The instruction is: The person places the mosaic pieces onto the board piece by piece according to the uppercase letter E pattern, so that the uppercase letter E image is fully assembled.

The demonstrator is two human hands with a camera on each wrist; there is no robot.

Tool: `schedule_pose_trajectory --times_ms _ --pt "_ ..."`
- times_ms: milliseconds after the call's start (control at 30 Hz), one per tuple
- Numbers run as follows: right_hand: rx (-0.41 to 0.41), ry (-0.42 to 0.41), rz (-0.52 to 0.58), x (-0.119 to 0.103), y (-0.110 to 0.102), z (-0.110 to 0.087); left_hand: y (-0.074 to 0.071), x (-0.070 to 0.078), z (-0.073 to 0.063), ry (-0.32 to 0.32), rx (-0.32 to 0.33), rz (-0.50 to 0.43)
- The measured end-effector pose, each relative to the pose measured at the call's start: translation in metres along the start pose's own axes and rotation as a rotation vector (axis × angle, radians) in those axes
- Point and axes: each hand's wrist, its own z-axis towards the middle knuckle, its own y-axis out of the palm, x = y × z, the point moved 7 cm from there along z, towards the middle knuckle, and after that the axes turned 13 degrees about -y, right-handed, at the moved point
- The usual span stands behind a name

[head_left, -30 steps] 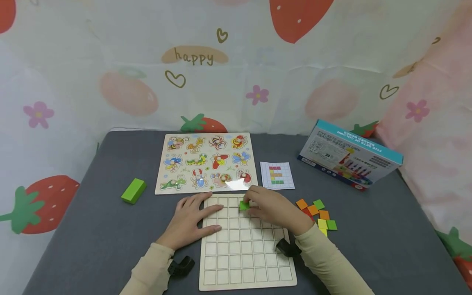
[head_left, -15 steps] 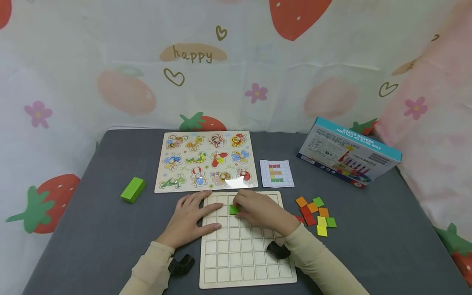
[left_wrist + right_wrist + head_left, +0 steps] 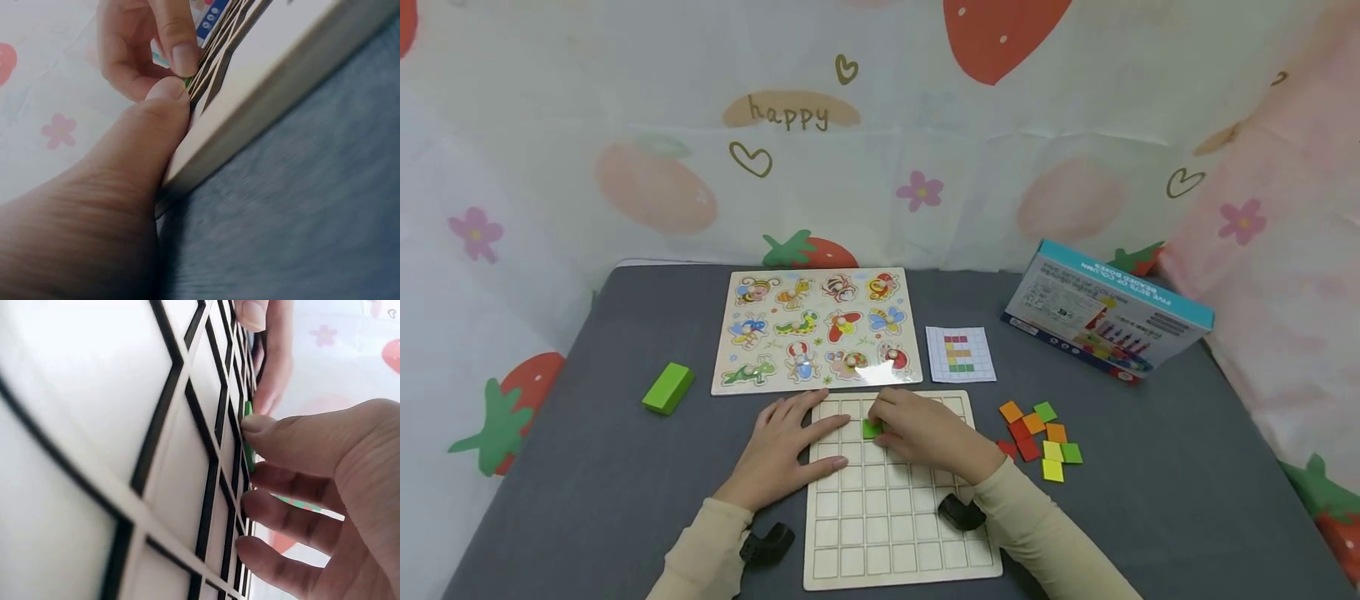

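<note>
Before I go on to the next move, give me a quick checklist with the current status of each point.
1. Left hand on the grid board: ok, fingers resting over its left edge.
2. Right hand on the green tile: ok, thumb and finger at it.
3. Green tile fully down in one square: cannot tell, fingers partly cover it.
4. Pattern card uncovered: ok, lying beyond the board's far right corner.
5. Loose tiles in full view: not ok, one red tile is partly hidden by the right arm.
6. Other squares bare: cannot tell, both hands cover some.
</note>
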Motion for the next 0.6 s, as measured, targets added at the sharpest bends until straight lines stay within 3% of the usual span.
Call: schedule_pose_trajectory --times_ms 333,467,600 --pt "-0.037 0.020 -0.038 -0.001 -0.008 -0.006 0.000 0.004 -0.009 -0.029 0.027 -0.034" --pt "-0.019 0.060 -0.008 0.002 -0.023 -0.029 -0.001 0.004 -0.012 -0.041 0.044 -0.035" --pt "0.018 0.123 0.010 0.013 -0.044 -0.067 -0.004 0.004 -0.014 -0.044 0.053 -0.050"
